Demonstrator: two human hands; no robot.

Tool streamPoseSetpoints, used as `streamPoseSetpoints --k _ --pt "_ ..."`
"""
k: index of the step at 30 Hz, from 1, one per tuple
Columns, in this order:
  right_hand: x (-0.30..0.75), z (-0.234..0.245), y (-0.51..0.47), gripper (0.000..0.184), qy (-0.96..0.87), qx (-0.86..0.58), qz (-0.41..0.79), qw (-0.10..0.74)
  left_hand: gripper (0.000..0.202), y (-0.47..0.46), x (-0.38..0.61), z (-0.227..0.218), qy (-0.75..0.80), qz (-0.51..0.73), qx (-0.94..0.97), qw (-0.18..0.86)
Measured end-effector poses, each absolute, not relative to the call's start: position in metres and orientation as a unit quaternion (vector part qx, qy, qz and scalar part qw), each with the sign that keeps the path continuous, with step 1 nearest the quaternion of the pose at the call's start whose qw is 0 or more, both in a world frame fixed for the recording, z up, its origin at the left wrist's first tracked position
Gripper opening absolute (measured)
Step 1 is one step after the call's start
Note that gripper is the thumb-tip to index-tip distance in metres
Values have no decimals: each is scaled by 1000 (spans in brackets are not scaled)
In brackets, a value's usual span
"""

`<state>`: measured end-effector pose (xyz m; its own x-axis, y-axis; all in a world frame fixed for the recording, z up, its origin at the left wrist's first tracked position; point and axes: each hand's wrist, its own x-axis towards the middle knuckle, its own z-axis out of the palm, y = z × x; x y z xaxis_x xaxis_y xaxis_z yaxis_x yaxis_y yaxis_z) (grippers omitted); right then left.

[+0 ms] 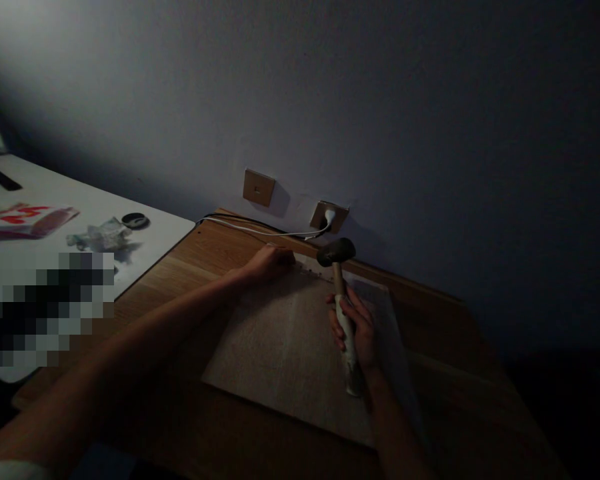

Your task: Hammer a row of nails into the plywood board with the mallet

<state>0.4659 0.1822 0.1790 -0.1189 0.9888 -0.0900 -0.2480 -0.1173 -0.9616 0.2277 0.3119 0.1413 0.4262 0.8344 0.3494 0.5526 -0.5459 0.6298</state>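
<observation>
My right hand (355, 320) is wrapped round the pale grip of a mallet (336, 252) with a dark head, raised over a thin wooden board (290, 353). My left hand (273, 262) rests by the board's far left edge with its fingers closed. Whatever those fingers hold, if anything, is hidden. Small dark specks (313, 272) sit in a row on the board just right of the left hand; they are too small to name. The board lies flat on a brown wooden table.
The wooden table (460, 367) meets a wall carrying a socket (316, 215) with a white plug (329, 217) and a second wall plate (259, 187). Cables (260, 230) run along the table's back edge. On the white table (165, 230) lie a red-and-white packet (30, 220), crumpled plastic (105, 235) and a round dark object (135, 220).
</observation>
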Motion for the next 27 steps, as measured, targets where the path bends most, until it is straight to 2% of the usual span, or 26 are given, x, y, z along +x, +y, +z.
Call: streamPoseSetpoints --k 4,8,17,20,27 --pt "454 182 179 40 -450 -441 629 455 29 312 227 140 435 344 790 261" --pt "442 186 182 53 -464 -433 632 445 43 311 224 138 432 357 769 308" --pt "430 176 192 56 -475 -443 625 432 57 313 223 137 440 354 776 282" --pt "432 176 192 57 -473 -444 615 447 56 311 222 139 426 358 778 292" --pt "432 177 189 60 -478 -453 622 423 56 315 222 133 424 368 778 281"
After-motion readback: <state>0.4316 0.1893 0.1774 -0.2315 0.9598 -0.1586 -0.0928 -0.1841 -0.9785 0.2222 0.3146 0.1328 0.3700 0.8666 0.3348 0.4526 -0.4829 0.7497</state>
